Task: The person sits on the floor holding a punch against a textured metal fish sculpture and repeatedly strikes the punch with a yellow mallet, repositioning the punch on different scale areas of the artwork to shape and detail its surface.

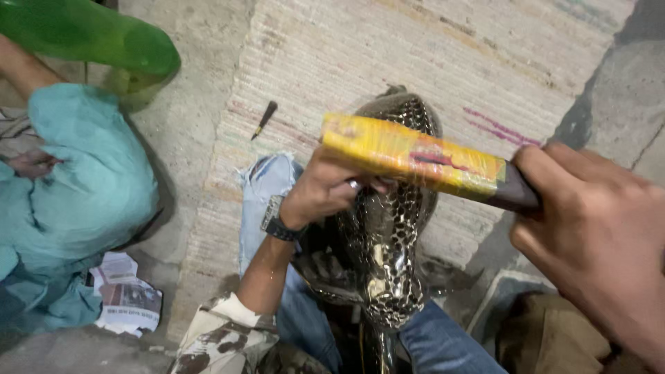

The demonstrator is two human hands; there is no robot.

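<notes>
My right hand [599,239] grips the dark handle of a flat tool wrapped in yellow tape [415,158], held level across the middle of the view. Under it stands a shiny metal piece with a hammered, spotted surface [388,235], propped between my knees in blue jeans [443,343]. My left hand [325,190], with a wristwatch and a ring, holds the metal piece near its upper part, just below the yellow tool.
A striped woven mat [443,55] covers the concrete floor ahead. A small dark-handled tool [264,119] lies on the mat's left edge. At left sits another person in teal clothing [83,180], with a green plastic object [90,34] above and crumpled newspaper [128,298] below.
</notes>
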